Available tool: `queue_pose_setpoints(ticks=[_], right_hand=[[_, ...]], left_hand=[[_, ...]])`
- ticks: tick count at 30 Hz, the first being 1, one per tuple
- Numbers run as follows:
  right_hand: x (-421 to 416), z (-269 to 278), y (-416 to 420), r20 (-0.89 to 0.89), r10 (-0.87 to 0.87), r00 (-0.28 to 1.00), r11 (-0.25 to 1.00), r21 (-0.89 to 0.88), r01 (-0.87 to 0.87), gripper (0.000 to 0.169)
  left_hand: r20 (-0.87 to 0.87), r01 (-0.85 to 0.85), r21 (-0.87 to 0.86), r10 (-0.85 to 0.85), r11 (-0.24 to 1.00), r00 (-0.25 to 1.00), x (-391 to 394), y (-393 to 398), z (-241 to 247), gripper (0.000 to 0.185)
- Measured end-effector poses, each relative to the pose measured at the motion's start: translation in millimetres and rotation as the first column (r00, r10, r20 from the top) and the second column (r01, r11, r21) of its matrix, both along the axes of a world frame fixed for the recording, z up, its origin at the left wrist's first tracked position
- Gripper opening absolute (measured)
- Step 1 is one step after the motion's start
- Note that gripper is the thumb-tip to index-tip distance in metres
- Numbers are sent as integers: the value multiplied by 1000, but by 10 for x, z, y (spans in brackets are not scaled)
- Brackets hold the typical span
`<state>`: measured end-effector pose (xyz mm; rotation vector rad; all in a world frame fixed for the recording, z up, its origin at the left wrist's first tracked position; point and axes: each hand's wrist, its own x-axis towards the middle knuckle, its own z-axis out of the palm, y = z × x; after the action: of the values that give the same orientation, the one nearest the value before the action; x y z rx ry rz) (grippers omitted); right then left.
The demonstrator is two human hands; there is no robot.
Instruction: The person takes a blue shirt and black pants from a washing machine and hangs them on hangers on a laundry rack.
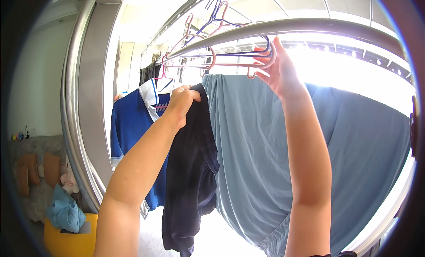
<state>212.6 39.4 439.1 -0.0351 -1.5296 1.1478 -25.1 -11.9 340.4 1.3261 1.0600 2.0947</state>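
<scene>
My left hand (184, 99) is shut on the top edge of a dark garment (191, 177), which hangs down in long folds. Beside it, a blue polo shirt (131, 124) with a white collar hangs from a pink hanger (163, 68). My right hand (277, 71) is raised under the metal rail (298, 27), its fingers apart around the ends of a dark blue hanger (247, 53) and a pinkish hanger (244, 65). Some of its fingers lie partly behind these hangers, and contact with them is hard to judge in the glare.
A large grey-blue cloth (252, 150) hangs behind my hands. More hangers (217, 11) hang farther back. Left stands a metal door frame (96, 74); beyond it are a sofa (36, 140) with brown cushions and a yellow stool (71, 240) bearing a blue pillow (66, 209).
</scene>
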Motion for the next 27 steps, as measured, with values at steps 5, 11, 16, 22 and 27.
queue_pose_setpoints(ticks=[5, 11, 16, 22, 27], right_hand=[[-121, 254, -292, 47, 23, 999, 997, 79, -27, 38], [-258, 281, -85, 207, -140, 968, 990, 39, 135, 29], [-339, 241, 12, 257, -134, 957, 991, 41, 128, 23], [-322, 206, 11, 250, -162, 955, 987, 59, 152, 31], [-263, 222, 129, 244, 56, 968, 998, -8, -56, 31]], left_hand=[[2, -75, -45, 75, 996, 997, 48, -59, -26, 33], [-122, 159, 5, -157, 987, 980, 98, -102, -41, 71], [-269, 51, 59, -33, 997, 963, 297, 38, 149, 86], [-273, 115, 51, -97, 992, 957, 413, 145, 223, 89], [-267, 235, 40, -216, 971, 939, 449, 224, 245, 92]])
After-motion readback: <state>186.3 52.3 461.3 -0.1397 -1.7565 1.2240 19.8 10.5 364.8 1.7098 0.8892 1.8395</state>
